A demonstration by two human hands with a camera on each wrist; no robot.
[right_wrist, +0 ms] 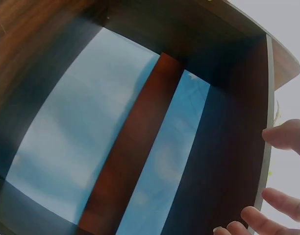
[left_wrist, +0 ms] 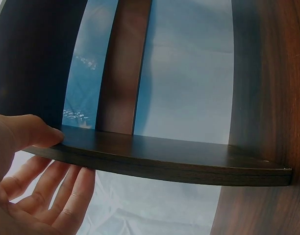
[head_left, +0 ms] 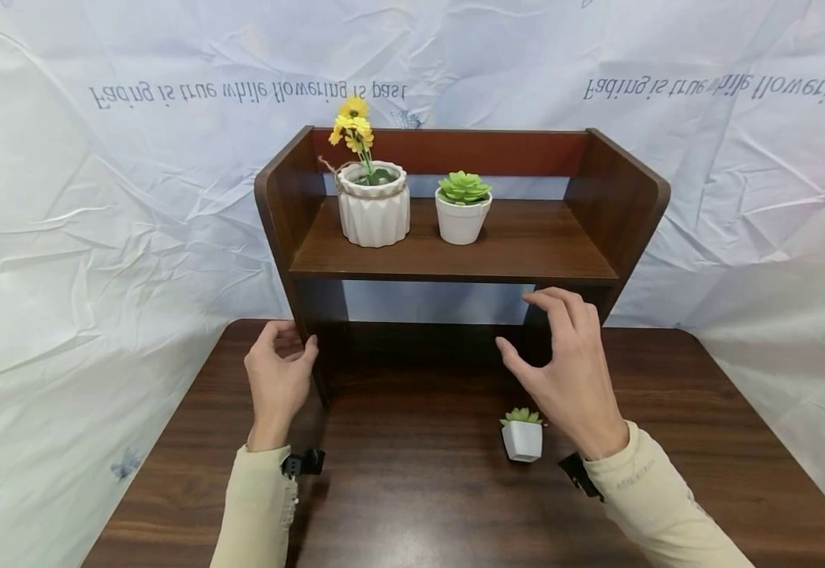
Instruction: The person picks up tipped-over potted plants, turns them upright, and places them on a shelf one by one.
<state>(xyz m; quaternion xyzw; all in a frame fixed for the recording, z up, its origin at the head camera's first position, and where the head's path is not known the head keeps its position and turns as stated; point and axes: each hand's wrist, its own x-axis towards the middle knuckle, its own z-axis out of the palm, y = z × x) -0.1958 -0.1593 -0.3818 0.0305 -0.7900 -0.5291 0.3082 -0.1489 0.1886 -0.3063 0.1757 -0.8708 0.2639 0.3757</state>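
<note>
A dark brown two-tier desktop shelf stands on the table. My left hand holds the lower front edge of its left side panel; in the left wrist view the thumb lies on one face and the fingers on the other. In front of the shelf's lower right part is my right hand, thumb and fingers spread apart with nothing between them. The right wrist view has its fingertips close to the shelf board's edge; whether they touch is unclear. Below that hand, a small succulent in a white pot leans on the table.
On the upper tier stand a white ribbed pot with yellow flowers and a green succulent in a white pot. The brown wooden table lies beneath. Behind and beside it hangs a pale printed cloth.
</note>
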